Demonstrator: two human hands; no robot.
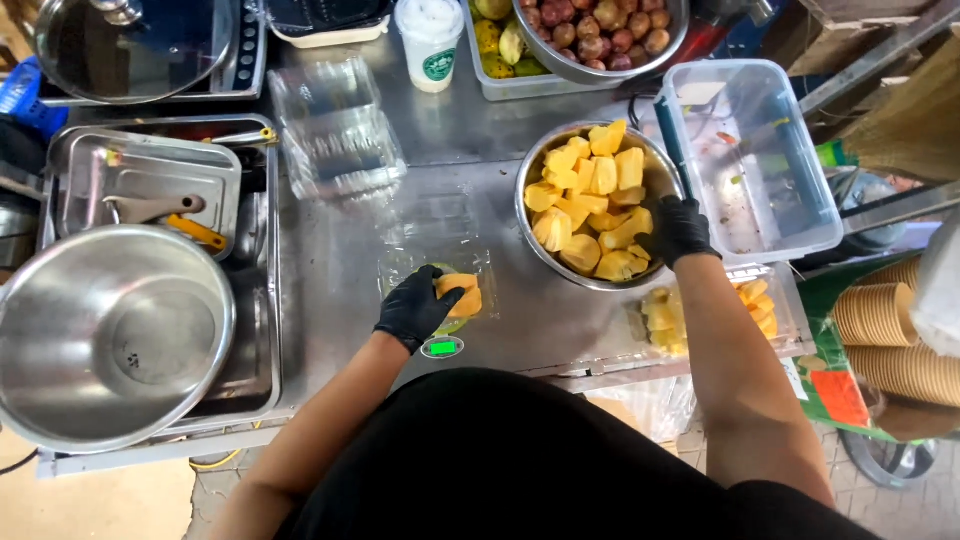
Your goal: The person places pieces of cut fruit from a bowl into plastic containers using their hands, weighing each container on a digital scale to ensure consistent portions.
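Left hand [415, 308], gloved, has its grip pinching a fruit piece [458, 293] over a clear tray [485, 268]. Right hand [678, 230] rests on the fruit bowl [526, 190] rim; its grip I cannot tell.

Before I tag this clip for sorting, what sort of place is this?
Probably a fruit stall's prep counter. A round steel bowl of yellow fruit chunks sits on a stainless steel worktop, the black-gloved left hand fills a clear plastic box on a small scale, and stacked brown paper cups wait nearby.

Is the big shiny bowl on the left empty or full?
Empty. The steel bowl shows only its bare shiny bottom, no fruit inside.
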